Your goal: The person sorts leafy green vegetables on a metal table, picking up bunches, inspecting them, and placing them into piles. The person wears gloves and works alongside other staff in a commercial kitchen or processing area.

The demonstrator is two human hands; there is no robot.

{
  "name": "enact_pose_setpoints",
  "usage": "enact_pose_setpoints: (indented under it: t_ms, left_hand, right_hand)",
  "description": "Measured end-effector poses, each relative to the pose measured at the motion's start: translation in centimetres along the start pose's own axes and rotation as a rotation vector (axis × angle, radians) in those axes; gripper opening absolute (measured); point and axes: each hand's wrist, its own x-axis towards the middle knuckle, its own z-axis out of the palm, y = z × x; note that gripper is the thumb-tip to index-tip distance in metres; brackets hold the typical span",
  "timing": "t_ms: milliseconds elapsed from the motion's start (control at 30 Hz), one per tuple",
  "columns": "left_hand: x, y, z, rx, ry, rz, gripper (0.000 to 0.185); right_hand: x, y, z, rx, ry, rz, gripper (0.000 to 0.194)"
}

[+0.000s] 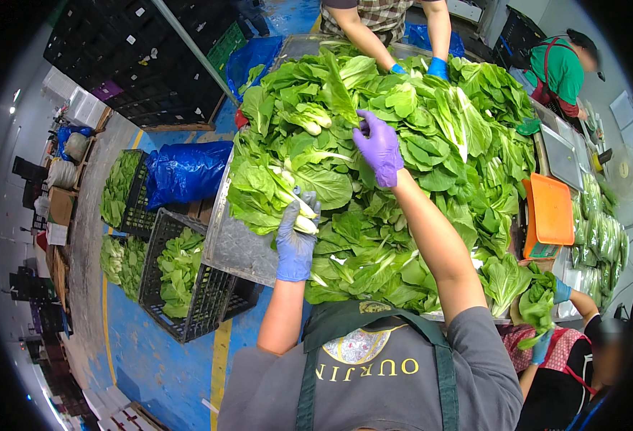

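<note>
My left hand (296,231), in a blue-violet glove, is closed around the white stem ends of leafy greens (262,202) at the left side of the heap. My right hand (376,145), in a purple glove, holds a single long green leaf (338,91) between its fingers, pointing away from me above the heap. Beneath and between both hands lies a large pile of loose leafy greens (429,151) with pale stems. The pile rests on a metal table (241,245), whose grey surface shows at the left.
Left of the table are a black crate (187,323) with greens and a blue plastic bag (187,169). An orange basket (550,210) and bagged vegetables (599,231) are at right. Co-workers' gloved hands reach in at the far side (437,68) and lower right (542,345).
</note>
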Motion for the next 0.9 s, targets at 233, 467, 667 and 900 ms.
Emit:
enact_pose_setpoints:
  t_ms: [233,467,667,900]
  left_hand:
    - [-0.1,-0.9,0.2,0.022,-0.03,-0.056,0.041]
    - [-3.1,-1.5,2.3,0.325,-0.173,-0.1,0.047]
    - [-4.5,-1.1,4.6,0.409,-0.263,-0.122,0.053]
    - [-6.2,-0.1,5.0,0.322,-0.332,-0.155,0.063]
  right_hand:
    - [-3.6,0.3,3.9,-0.447,-0.22,-0.27,0.012]
    - [-2.7,0.6,4.7,-0.46,-0.287,-0.179,0.022]
    - [-4.2,-3.2,1.8,-0.008,-0.195,-0.313,0.023]
    - [-10.6,-4.8,-6.8,-0.031,-0.933,-0.137,0.033]
